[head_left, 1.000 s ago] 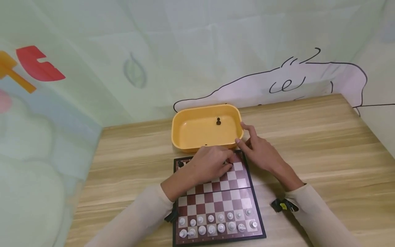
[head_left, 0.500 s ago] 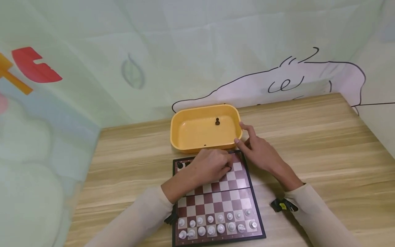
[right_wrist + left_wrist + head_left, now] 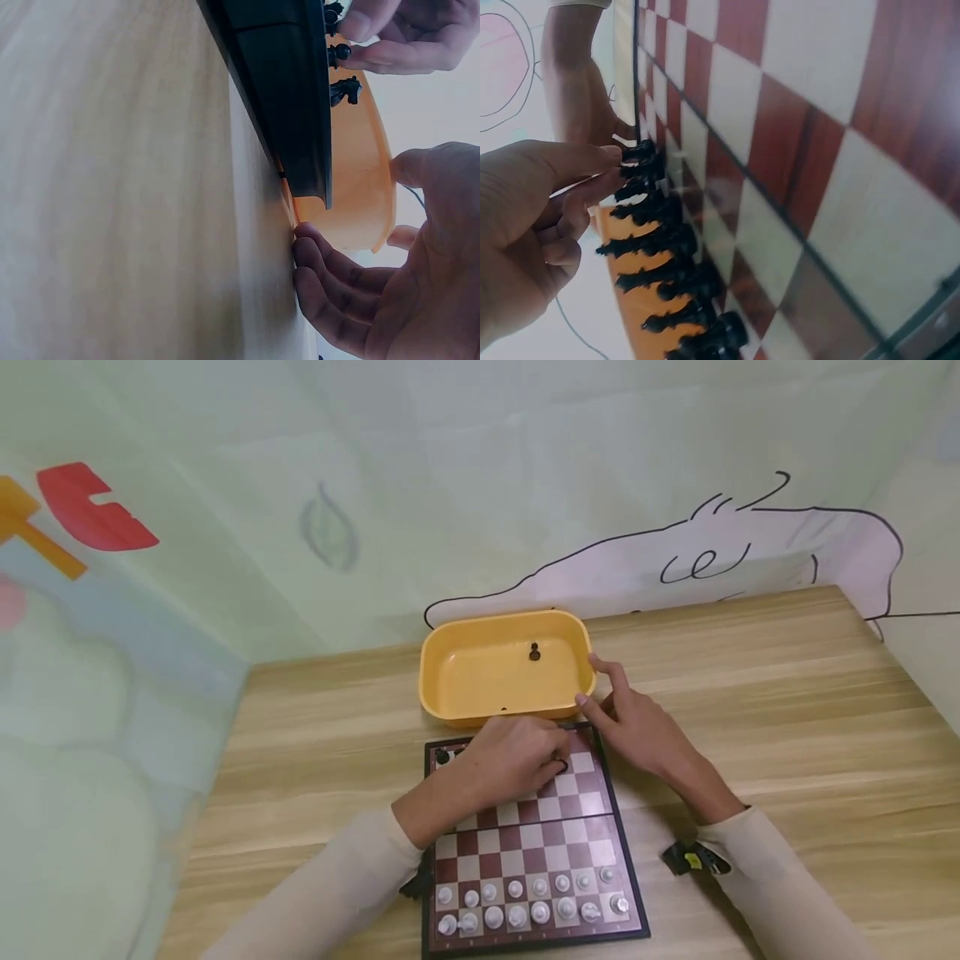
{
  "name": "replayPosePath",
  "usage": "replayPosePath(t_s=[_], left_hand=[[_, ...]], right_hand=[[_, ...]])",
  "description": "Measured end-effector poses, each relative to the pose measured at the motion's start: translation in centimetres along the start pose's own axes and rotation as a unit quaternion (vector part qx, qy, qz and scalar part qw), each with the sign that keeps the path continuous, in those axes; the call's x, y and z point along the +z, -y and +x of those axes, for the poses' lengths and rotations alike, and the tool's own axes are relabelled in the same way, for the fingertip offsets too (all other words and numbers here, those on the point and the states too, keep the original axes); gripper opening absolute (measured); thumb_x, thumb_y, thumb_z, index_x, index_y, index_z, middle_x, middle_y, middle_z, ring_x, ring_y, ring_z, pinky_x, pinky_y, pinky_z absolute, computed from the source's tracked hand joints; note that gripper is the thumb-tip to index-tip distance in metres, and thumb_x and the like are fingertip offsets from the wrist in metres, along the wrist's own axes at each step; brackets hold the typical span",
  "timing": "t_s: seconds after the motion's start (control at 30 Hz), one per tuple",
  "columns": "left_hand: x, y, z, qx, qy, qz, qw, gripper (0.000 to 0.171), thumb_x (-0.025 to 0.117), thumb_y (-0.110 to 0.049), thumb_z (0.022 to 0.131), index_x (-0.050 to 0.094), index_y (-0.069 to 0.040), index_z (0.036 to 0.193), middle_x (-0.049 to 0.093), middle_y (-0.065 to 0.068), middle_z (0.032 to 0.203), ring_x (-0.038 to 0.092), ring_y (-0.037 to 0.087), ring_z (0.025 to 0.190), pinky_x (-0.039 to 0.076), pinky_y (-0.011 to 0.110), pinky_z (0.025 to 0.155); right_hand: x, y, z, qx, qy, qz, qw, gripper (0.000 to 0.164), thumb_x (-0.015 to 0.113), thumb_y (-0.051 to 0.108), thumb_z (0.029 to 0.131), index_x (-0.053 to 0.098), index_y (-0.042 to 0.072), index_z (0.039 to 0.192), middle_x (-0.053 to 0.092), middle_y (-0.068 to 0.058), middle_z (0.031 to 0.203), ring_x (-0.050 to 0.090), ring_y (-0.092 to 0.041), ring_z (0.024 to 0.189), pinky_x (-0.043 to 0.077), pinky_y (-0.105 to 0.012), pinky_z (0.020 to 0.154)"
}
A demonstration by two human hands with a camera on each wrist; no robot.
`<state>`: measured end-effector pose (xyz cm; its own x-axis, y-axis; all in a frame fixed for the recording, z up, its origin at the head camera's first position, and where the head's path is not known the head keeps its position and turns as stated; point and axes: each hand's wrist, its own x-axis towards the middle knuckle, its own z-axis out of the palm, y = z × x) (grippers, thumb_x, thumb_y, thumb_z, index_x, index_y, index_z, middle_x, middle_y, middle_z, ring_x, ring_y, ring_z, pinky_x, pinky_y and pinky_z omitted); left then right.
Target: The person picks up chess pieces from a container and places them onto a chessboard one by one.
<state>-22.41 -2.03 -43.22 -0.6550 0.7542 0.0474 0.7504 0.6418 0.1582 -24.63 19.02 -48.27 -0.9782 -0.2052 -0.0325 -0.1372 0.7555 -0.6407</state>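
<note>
My left hand (image 3: 513, 762) reaches over the far half of a checkered chessboard (image 3: 517, 837), thumb and forefinger pinching a black pawn (image 3: 639, 152) close to the right end of its row. Most of the black chess pieces (image 3: 649, 244) are hidden under that hand in the head view; the left wrist view shows them standing in rows. With fingers spread, my right hand (image 3: 648, 735) touches the right end of a yellow plastic box (image 3: 429, 689). White chess pieces (image 3: 492, 917) fill two rows on the near side.
Inside the box lies a small black chess piece (image 3: 534, 653), with another dark bit (image 3: 503, 709) barely showing at its front rim. The wooden table (image 3: 750, 710) meets a printed cloth backdrop (image 3: 480, 510) behind the box.
The left hand stays at the far right of the board, its fingers shifting only slightly at the pawn. The right hand keeps its place at the box; the head view sways a little.
</note>
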Motion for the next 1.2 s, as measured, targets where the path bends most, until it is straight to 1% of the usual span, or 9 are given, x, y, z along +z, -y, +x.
replayPosePath(t_s=[0.13, 0.27, 0.33, 0.43, 0.53, 0.67, 0.73, 0.93, 1.2], left_hand=[[-1.3, 0.6, 0.2, -0.012, -0.015, -0.026, 0.9995, 0.007, 0.07, -0.03, 0.089, 0.07, -0.025, 0.092, 0.064, -0.015, 0.081, 0.052, 0.001, 0.065, 0.043, 0.019, 0.057], [-2.8, 1.9, 0.8, -0.028, -0.049, -0.054, 0.997, 0.006, 0.072, -0.031, 0.087, 0.07, -0.026, 0.089, 0.067, -0.016, 0.084, 0.054, 0.0, 0.069, 0.045, 0.019, 0.061], [-3.4, 2.7, 1.2, -0.037, -0.059, -0.063, 0.9956, 0.006, 0.073, -0.031, 0.086, 0.07, -0.026, 0.089, 0.068, -0.016, 0.085, 0.056, 0.0, 0.071, 0.046, 0.019, 0.062], [-4.3, 3.8, 1.8, -0.052, -0.064, -0.068, 0.9943, 0.007, 0.073, -0.032, 0.086, 0.071, -0.025, 0.089, 0.069, -0.015, 0.085, 0.057, 0.001, 0.074, 0.047, 0.02, 0.063], [-4.8, 4.8, 2.5, -0.068, -0.063, -0.068, 0.9934, 0.009, 0.073, -0.032, 0.086, 0.071, -0.024, 0.088, 0.068, -0.014, 0.085, 0.059, 0.004, 0.076, 0.048, 0.023, 0.066], [-5.0, 6.0, 3.5, -0.093, -0.049, -0.069, 0.992, 0.01, 0.073, -0.032, 0.087, 0.07, -0.023, 0.089, 0.068, -0.012, 0.087, 0.06, 0.006, 0.077, 0.049, 0.025, 0.068], [-4.9, 6.7, 4.1, -0.101, -0.043, -0.074, 0.9913, 0.01, 0.073, -0.032, 0.087, 0.07, -0.022, 0.089, 0.068, -0.011, 0.088, 0.06, 0.007, 0.076, 0.049, 0.025, 0.067], [-4.8, 8.4, 5.9, -0.105, -0.054, -0.073, 0.9903, 0.007, 0.074, -0.027, 0.086, 0.07, -0.021, 0.086, 0.068, -0.01, 0.084, 0.059, 0.006, 0.075, 0.049, 0.025, 0.067], [-4.5, 9.9, 7.4, -0.147, -0.043, -0.069, 0.9858, 0.009, 0.073, -0.027, 0.086, 0.067, -0.021, 0.086, 0.065, -0.008, 0.084, 0.057, 0.011, 0.076, 0.048, 0.027, 0.068]], right_hand=[[-0.2, -0.1, 0.1, 0.001, 0.003, 0.0, 1.0, 0.072, 0.035, 0.067, 0.094, 0.011, 0.033, 0.153, 0.07, -0.013, 0.109, 0.067, -0.025, 0.089, 0.051, -0.039, 0.072], [-0.2, -0.2, 0.2, 0.002, 0.002, 0.002, 1.0, 0.072, 0.035, 0.068, 0.094, 0.011, 0.034, 0.153, 0.07, -0.013, 0.109, 0.067, -0.025, 0.088, 0.051, -0.04, 0.072], [-0.2, -0.3, 0.2, 0.002, 0.001, 0.002, 1.0, 0.072, 0.035, 0.068, 0.094, 0.011, 0.034, 0.152, 0.07, -0.013, 0.11, 0.068, -0.026, 0.09, 0.052, -0.042, 0.075], [-0.2, -0.3, 0.3, 0.002, 0.005, 0.003, 1.0, 0.072, 0.035, 0.068, 0.093, 0.01, 0.035, 0.152, 0.069, -0.014, 0.112, 0.068, -0.029, 0.094, 0.052, -0.046, 0.079], [-0.2, -0.2, 0.4, 0.004, 0.003, 0.005, 1.0, 0.072, 0.035, 0.068, 0.093, 0.01, 0.035, 0.152, 0.069, -0.015, 0.112, 0.068, -0.03, 0.095, 0.052, -0.047, 0.08], [0.0, -0.3, 0.4, 0.007, 0.004, 0.002, 1.0, 0.072, 0.034, 0.069, 0.093, 0.01, 0.035, 0.152, 0.069, -0.014, 0.112, 0.068, -0.029, 0.094, 0.052, -0.046, 0.079], [0.1, -0.3, 0.3, 0.008, 0.007, 0.001, 1.0, 0.072, 0.034, 0.069, 0.093, 0.01, 0.035, 0.152, 0.069, -0.014, 0.112, 0.068, -0.029, 0.094, 0.052, -0.046, 0.079], [0.1, -0.3, 0.4, 0.006, 0.004, 0.006, 1.0, 0.071, 0.036, 0.067, 0.094, 0.01, 0.036, 0.152, 0.07, -0.012, 0.11, 0.068, -0.028, 0.093, 0.052, -0.045, 0.079], [0.1, -0.2, 0.3, 0.006, 0.007, 0.0, 1.0, 0.07, 0.035, 0.068, 0.094, 0.011, 0.036, 0.152, 0.07, -0.013, 0.11, 0.068, -0.028, 0.093, 0.052, -0.046, 0.078]])
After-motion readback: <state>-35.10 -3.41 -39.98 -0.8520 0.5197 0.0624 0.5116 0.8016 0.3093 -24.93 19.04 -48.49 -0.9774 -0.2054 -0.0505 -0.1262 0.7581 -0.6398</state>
